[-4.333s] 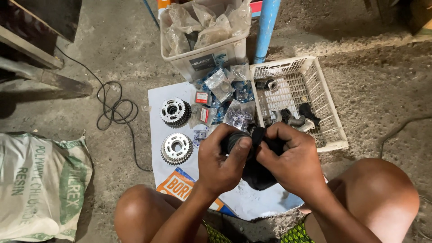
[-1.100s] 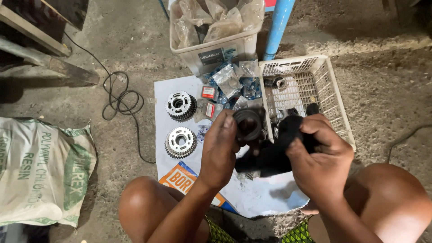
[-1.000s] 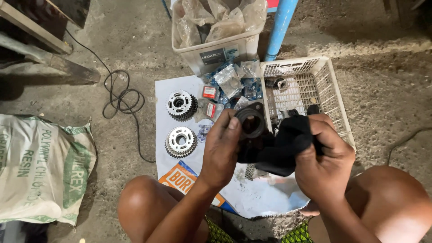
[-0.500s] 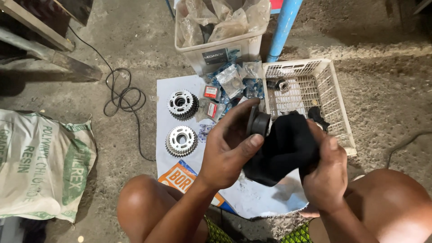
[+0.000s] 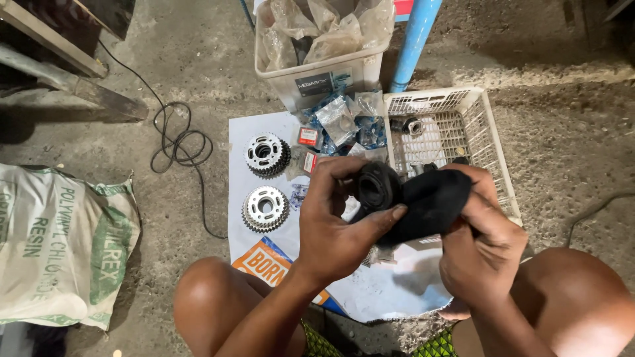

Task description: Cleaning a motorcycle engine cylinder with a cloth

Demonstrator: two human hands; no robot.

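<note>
Grip: left hand [image 5: 334,228] closed around round black part [image 5: 378,187], thumb beneath | right hand [image 5: 481,244] closed, bunching black cloth [image 5: 433,203] against it | Position: above white sheet [image 5: 383,294], beside white basket [image 5: 456,129] | Technique: keep part steady; wipe cloth around rim.

Hands and part above a sheet on the floor

Both hands, left hand [image 5: 334,228] and right hand [image 5: 486,248], hold a round part [image 5: 378,186] wrapped in a cloth [image 5: 433,201] over the sheet [image 5: 387,291]. Two sprockets [image 5: 266,153] lie on the sheet's left; a basket [image 5: 493,142] sits right, a tub [image 5: 324,79] behind, a sack [image 5: 63,248] far left.
</note>
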